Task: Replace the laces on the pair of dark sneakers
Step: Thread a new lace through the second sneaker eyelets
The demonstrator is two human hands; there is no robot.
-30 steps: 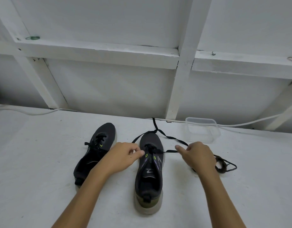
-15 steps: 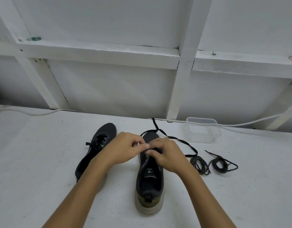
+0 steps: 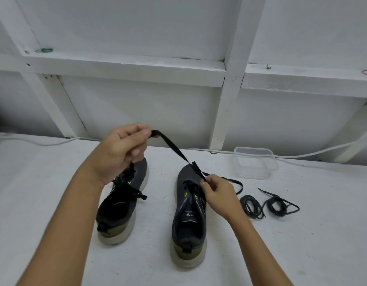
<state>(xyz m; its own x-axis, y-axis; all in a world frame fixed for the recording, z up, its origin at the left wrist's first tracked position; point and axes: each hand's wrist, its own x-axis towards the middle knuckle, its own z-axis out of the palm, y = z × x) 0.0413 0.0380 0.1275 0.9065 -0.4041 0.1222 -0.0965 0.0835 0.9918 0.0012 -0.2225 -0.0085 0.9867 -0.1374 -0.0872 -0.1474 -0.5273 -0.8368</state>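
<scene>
Two dark sneakers with pale soles stand on the white surface, toes pointing away. The left sneaker (image 3: 120, 211) is laced. The right sneaker (image 3: 188, 219) has a flat black lace (image 3: 174, 148) threaded near its toe. My left hand (image 3: 120, 149) is raised above the left sneaker and pinches one end of that lace, pulling it up and taut. My right hand (image 3: 217, 195) rests at the right sneaker's eyelets and pinches the lace there. The lace's other part loops on the surface to the right of the shoe.
Two coiled black round laces (image 3: 251, 206) (image 3: 278, 206) lie right of the right sneaker. A clear plastic container (image 3: 255, 164) sits behind them near the wall. A white cable (image 3: 314, 152) runs along the foot of the white framed wall.
My left hand has risen up and to the left, drawing the flat lace taut. My right hand stayed at the eyelets, and both hands have parted from over the shoe's toe.
</scene>
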